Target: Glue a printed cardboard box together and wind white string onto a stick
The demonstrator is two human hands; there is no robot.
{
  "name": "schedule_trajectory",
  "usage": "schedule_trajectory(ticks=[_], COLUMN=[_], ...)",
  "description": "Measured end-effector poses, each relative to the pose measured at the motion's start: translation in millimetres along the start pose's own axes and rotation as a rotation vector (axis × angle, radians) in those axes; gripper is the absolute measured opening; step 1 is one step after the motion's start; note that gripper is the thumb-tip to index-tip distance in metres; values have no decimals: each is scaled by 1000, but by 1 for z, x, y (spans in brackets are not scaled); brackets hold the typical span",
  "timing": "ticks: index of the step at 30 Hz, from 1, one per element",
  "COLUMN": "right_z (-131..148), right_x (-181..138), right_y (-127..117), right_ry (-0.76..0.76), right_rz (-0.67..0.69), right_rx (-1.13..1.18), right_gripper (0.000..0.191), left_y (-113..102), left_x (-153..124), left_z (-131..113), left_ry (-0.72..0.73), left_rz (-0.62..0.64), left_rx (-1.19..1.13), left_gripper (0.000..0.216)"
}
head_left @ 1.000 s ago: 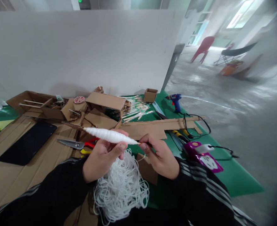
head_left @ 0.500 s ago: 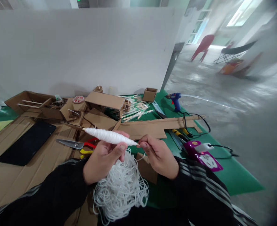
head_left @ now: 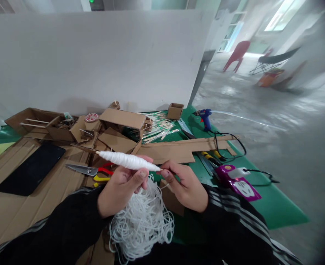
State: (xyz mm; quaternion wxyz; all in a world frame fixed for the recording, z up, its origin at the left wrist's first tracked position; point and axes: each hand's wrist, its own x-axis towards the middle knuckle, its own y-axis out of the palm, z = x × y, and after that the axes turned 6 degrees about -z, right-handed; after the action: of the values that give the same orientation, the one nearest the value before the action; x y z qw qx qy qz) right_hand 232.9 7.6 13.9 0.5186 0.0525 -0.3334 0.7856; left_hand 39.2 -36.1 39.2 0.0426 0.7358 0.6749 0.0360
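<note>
My left hand (head_left: 121, 187) is closed around a wooden stick wound thick with white string (head_left: 124, 160), held roughly level above the table. My right hand (head_left: 183, 184) pinches the stick's right end, where the string leaves the winding. A loose tangle of white string (head_left: 142, 221) lies under both hands, near my lap. The stick's bare left tip points toward the cardboard pieces.
Red-and-yellow-handled scissors (head_left: 89, 170) lie left of my hands on flat cardboard (head_left: 13, 206). A black tablet (head_left: 31, 168), cardboard boxes (head_left: 122, 119), wooden sticks (head_left: 158, 129), a blue glue gun (head_left: 206, 117) and a purple power strip (head_left: 238, 183) sit on the green table (head_left: 278, 209).
Both hands and the wound stick have shifted slightly left; the grip is the same.
</note>
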Motion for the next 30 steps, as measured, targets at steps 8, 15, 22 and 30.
schedule_trajectory(ticks=[8,15,22,30], right_z=[-1,-1,0,-3], right_x=[0,0,1,0], right_y=[-1,0,-2,-3], right_ry=[-33,-11,-21,-39], right_rz=[-53,-48,-12,-37], right_rx=[-80,-69,-76,-105], right_gripper=[20,12,18,20], left_y=[-1,-2,-4,-3], left_x=[3,2,2,3], left_z=[1,3,3,2], left_ry=[-31,-14,-17,-24], left_rz=[-10,-15,-18,-32], left_rx=[16,13,25,21], left_gripper=[38,36,37,38])
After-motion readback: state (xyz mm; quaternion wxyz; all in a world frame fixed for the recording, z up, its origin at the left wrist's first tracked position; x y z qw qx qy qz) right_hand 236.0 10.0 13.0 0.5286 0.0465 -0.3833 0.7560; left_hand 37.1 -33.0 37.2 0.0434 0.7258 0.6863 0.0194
